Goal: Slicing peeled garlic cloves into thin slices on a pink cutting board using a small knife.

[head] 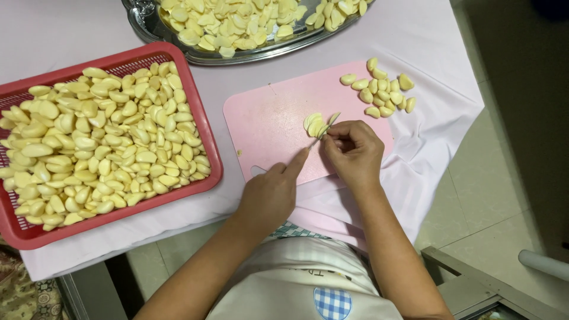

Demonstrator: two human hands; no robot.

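On the pink cutting board (272,127), the left hand (269,192) grips a knife (316,140) and the right hand (354,149) pinches a garlic clove (314,122).

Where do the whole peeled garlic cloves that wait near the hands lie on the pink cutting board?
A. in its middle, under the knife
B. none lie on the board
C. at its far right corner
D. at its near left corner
C: the small pile of garlic cloves sits at the far right corner of the pink cutting board, beyond the right hand.
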